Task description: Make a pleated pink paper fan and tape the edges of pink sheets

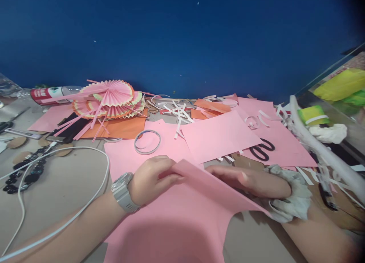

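A large sheet of pink paper [196,217] lies in front of me, its right part lifted and bent over. My left hand [155,179], with a grey watch [124,192] on the wrist, pinches the paper's upper edge between thumb and fingers. Behind the raised flap is my right hand [245,179], fingers stretched out toward the left and partly hidden by the paper. A pale grey scrunchie [293,196] circles the right wrist. Just beyond my hands are a smaller pink sheet [221,135], a ring-shaped roll of tape [147,142] and scissors with black handles [262,150].
Pleated paper rosettes [108,97] stand at the back left by a bottle [54,94] and orange paper [125,128]. White paper strips [178,112] are scattered at the back. A white cable [107,168] loops across the left side and over my left forearm. A blue wall [182,38] rises behind.
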Demonstrator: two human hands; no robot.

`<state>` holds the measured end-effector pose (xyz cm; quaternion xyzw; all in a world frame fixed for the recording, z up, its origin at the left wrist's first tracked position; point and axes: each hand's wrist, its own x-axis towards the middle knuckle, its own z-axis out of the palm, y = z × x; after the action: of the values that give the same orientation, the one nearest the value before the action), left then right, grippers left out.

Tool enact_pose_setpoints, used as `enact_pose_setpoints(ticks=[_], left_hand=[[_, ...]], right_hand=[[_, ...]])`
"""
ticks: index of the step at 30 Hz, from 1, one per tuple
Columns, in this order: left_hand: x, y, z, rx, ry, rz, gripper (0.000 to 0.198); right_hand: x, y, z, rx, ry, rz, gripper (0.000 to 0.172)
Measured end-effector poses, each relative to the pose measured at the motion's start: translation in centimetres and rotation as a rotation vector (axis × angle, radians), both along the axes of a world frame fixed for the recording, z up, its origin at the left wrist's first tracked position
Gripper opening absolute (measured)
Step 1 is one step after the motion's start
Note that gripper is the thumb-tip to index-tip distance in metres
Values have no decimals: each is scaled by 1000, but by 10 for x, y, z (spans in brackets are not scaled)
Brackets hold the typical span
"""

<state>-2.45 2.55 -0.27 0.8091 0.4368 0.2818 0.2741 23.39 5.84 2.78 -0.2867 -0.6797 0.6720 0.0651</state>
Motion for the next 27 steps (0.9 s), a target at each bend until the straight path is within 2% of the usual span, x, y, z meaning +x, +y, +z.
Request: enact_pose_setpoints(ticks=[3,6,9,13,17,20,24,27], left_hand=[[0,0,0,-43,-7,-2,25],[0,2,2,-76,-16,-1,23],[1,3,8,-184,-89,-52,19],[1,3,10,-366,-177,-78,28],[1,5,0,-282,-144,175,35],[0,8,-6,-214,-188,336,35],[-2,10,-6,-170,-251,408,36],[-2,11,-3,-161,-298,425,34]], right_hand=[[-1,0,0,5,-28,-5,40],[-1,2,3,105,-99,-51,26],[-5,2,8,174,-190,-104,23],[-17,-3,14,345,-318,-139,24],[-12,-3,8,430,-297,-313,26],[0,-1,-2,487,-331,-490,37],[-1,-1,-9,570,-511,-686,57],[-9,-4,-8,459,-392,-651,54]])
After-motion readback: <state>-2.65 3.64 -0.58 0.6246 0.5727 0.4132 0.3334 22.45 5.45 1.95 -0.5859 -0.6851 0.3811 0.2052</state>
